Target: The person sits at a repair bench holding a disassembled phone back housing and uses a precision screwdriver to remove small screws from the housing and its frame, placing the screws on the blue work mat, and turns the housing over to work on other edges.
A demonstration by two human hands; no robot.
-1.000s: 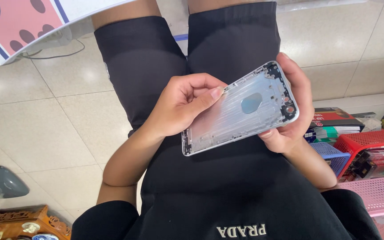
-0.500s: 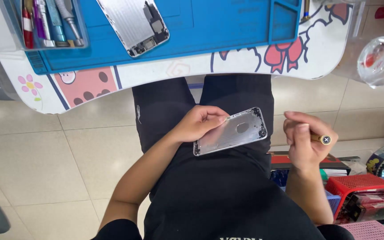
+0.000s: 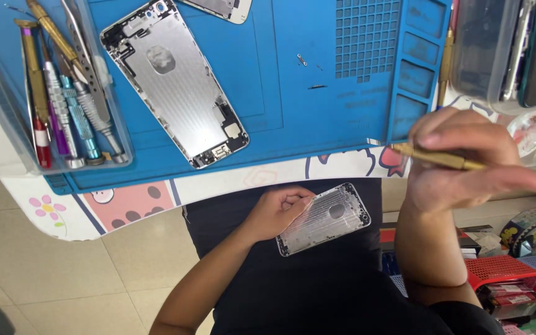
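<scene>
Left hand [image 3: 274,214] pinches silver phone shell [image 3: 324,219] at lower centre, propped on lap, inner face up for access. Right hand [image 3: 466,164] grips brass screwdriver [image 3: 438,157], right of frame, beside blue mat [image 3: 293,93].

A single head-worn camera looks steeply down from close above. The bench [image 3: 231,180] with its blue mat [image 3: 293,93] fills the upper frame, the lap and both hands the lower middle, floor tiles [image 3: 44,267] the lower left.

Phone shell [image 3: 324,218] in left hand [image 3: 274,214]
</scene>
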